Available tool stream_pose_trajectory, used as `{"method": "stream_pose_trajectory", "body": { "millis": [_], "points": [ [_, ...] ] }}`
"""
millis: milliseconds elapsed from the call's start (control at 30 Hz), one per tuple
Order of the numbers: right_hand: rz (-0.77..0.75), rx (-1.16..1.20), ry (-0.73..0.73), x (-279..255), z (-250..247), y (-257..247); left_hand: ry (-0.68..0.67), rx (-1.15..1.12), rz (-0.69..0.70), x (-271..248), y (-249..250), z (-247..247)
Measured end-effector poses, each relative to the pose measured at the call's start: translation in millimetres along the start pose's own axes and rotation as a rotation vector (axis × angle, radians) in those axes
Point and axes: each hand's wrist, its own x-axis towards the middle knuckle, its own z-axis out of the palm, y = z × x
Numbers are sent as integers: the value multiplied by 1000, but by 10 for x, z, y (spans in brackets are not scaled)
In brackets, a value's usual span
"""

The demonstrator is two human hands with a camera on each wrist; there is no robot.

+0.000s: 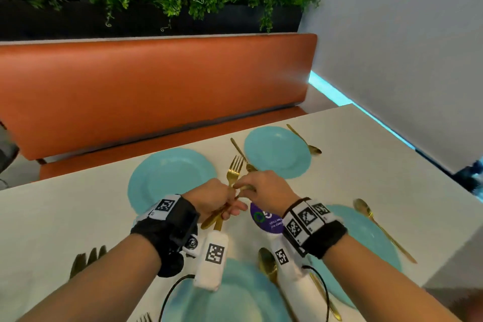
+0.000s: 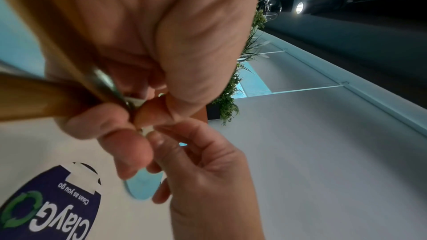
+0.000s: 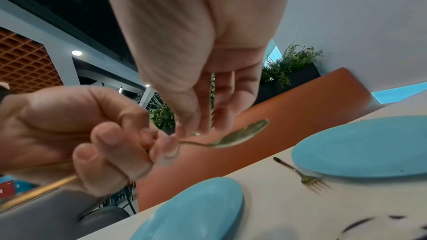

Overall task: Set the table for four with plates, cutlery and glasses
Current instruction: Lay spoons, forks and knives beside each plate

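Observation:
Above the middle of the white table (image 1: 379, 165), my left hand (image 1: 217, 200) grips the handles of a gold fork (image 1: 235, 167) and a gold spoon (image 3: 240, 134) together. The fork's tines point away from me. My right hand (image 1: 257, 185) meets the left and pinches the spoon's neck with its fingertips (image 3: 191, 129). Several light blue plates lie on the table: far left (image 1: 167, 178), far right (image 1: 277, 151), near right (image 1: 366, 240) and nearest me (image 1: 230, 295).
A gold fork (image 1: 239, 148) and spoon (image 1: 305, 142) flank the far right plate. More spoons lie by the near right plate (image 1: 379, 225) and the nearest plate (image 1: 269, 266). A purple sticker (image 1: 264, 219) marks the centre. An orange bench (image 1: 156, 86) runs behind the table.

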Motion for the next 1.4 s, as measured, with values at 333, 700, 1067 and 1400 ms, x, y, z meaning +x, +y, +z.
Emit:
{"method": "stream_pose_trajectory", "body": {
  "millis": [333,700,1067,1400],
  "points": [
    [19,-61,-63,-344,308,-625,-48,116,-13,-548,-410,-357],
    [-19,-146,-188,-141,500,-655,-34,225,-24,-321,-580,-481],
    [545,12,-154,958,481,42,318,2,26,201,-382,-1248],
    [498,-173,-277,1448,686,245,431,-60,63,310,-469,-1474]
  ]
}}
